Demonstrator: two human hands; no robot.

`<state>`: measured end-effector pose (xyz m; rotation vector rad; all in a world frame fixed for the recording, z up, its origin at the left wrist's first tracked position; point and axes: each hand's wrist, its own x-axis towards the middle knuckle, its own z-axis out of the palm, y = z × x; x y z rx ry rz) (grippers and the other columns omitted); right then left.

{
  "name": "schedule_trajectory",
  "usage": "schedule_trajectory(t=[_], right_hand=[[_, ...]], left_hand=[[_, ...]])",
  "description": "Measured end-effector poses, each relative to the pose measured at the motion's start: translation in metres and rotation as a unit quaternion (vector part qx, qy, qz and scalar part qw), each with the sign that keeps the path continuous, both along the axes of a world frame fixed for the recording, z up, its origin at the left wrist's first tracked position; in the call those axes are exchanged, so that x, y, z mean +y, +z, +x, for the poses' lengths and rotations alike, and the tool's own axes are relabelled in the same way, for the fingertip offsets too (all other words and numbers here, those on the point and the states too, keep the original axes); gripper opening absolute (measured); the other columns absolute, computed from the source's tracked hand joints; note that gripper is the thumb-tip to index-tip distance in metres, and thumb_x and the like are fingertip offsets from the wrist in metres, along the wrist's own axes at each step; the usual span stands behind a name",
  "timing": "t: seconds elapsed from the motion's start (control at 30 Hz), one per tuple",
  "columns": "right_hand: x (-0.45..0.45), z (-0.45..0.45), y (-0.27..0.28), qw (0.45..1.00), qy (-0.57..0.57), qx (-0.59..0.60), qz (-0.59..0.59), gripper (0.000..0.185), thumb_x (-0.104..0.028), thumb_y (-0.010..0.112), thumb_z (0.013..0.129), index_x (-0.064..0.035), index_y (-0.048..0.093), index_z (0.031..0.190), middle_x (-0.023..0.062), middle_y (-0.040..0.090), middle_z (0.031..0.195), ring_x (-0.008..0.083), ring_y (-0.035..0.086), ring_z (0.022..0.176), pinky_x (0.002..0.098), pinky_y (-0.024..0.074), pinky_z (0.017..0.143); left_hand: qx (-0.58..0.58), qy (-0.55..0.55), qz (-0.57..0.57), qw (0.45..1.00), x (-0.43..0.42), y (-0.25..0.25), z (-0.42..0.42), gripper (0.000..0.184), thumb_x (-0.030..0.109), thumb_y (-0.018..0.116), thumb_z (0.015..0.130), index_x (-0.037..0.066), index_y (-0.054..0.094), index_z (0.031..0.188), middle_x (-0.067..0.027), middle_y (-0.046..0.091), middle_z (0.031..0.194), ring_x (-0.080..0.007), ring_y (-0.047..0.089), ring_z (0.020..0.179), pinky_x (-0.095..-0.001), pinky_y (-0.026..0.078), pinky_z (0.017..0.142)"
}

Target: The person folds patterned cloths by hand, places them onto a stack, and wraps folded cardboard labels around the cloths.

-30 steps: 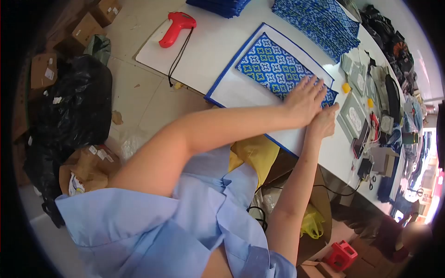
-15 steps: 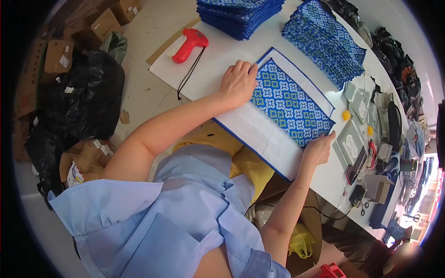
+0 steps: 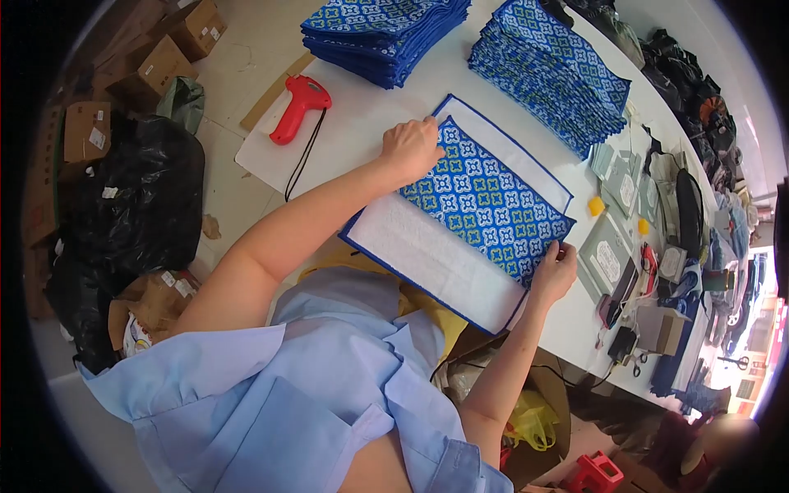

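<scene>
A blue-edged cloth (image 3: pixel 444 256) lies on the table with its white side up. Folded over its middle is a band of blue, white and green patterned fabric (image 3: pixel 485 193); white shows on both sides of the band. My left hand (image 3: pixel 413 151) is closed at the band's far left end, thumb on the pattern. At the right end, near the band's corner, my right hand (image 3: pixel 555 273) pinches the edge with curled fingers. Beyond the cloth stand a stack of patterned cloths (image 3: pixel 386 49) and a second, fanned stack (image 3: pixel 551 78).
A red tagging or glue gun (image 3: pixel 300 109) with a black cord lies on the table (image 3: pixel 263 160) at left. To the right are grey printed packets (image 3: pixel 604 259), yellow pieces (image 3: pixel 596 206), scissors (image 3: pixel 640 364) and a small box (image 3: pixel 660 329). Black bags (image 3: pixel 140 197) and cartons (image 3: pixel 156 72) fill the floor at left.
The view has shifted, so the table and its things sit further left and lower. My right fingers have curled in at the band's corner; my left hand stays at the other end.
</scene>
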<state>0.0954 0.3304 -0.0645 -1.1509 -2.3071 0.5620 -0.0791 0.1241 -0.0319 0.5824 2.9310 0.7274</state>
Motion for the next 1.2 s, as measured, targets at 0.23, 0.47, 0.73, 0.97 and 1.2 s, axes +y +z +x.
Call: schedule_trajectory(t=[0.23, 0.47, 0.73, 0.97, 1.2], right_hand=[[-0.007, 0.002, 0.0, 1.0, 0.001, 0.029, 0.005, 0.016, -0.02, 0.05, 0.082, -0.0042, 0.054, 0.082, 0.0145, 0.06, 0.071, 0.0308, 0.057, 0.065, 0.0384, 0.0423, 0.057], [-0.005, 0.004, 0.001, 0.997, 0.008, 0.071, -0.034, 0.013, -0.014, 0.05, 0.082, -0.0015, 0.053, 0.084, 0.015, 0.058, 0.068, 0.0274, 0.056, 0.061, 0.035, 0.0425, 0.056], [0.035, -0.004, 0.029, 0.935, 0.096, 0.309, -0.143, 0.008, -0.006, 0.049, 0.084, 0.0015, 0.049, 0.084, 0.002, 0.05, 0.075, 0.008, 0.045, 0.069, 0.0212, 0.0387, 0.062], [0.129, -0.138, 0.14, 0.93, 0.103, 0.345, 0.067, 0.019, -0.014, 0.053, 0.082, 0.0051, 0.053, 0.085, 0.0096, 0.059, 0.073, 0.0136, 0.051, 0.064, 0.0273, 0.0409, 0.06], [0.191, -0.243, 0.122, 0.991, 0.017, 0.076, 0.107, 0.03, -0.029, 0.056, 0.072, -0.0021, 0.063, 0.084, 0.0167, 0.062, 0.085, 0.0327, 0.059, 0.082, 0.0384, 0.0441, 0.075]], left_hand=[[-0.009, -0.03, 0.061, 0.998, -0.003, -0.013, -0.005, 0.024, 0.022, 0.057, 0.074, 0.001, 0.057, 0.085, -0.0203, 0.06, 0.081, -0.0365, 0.057, 0.079, -0.0435, 0.044, 0.072], [0.009, -0.066, 0.109, 0.992, -0.012, -0.015, -0.008, 0.019, 0.016, 0.055, 0.076, -0.001, 0.054, 0.082, -0.0203, 0.059, 0.073, -0.032, 0.058, 0.07, -0.0381, 0.045, 0.065], [-0.081, -0.088, 0.368, 0.922, 0.003, 0.019, -0.035, 0.02, 0.018, 0.055, 0.078, -0.002, 0.054, 0.08, -0.0124, 0.057, 0.064, -0.0183, 0.054, 0.057, -0.0308, 0.04, 0.054], [0.218, -0.072, 0.376, 0.898, 0.105, 0.12, -0.168, 0.022, 0.023, 0.055, 0.077, 0.002, 0.055, 0.082, -0.0187, 0.059, 0.074, -0.034, 0.058, 0.073, -0.0415, 0.044, 0.063], [0.14, 0.051, 0.2, 0.969, 0.156, 0.085, -0.243, 0.02, 0.022, 0.056, 0.077, 0.006, 0.057, 0.089, -0.017, 0.061, 0.082, -0.0328, 0.058, 0.085, -0.041, 0.045, 0.074]])
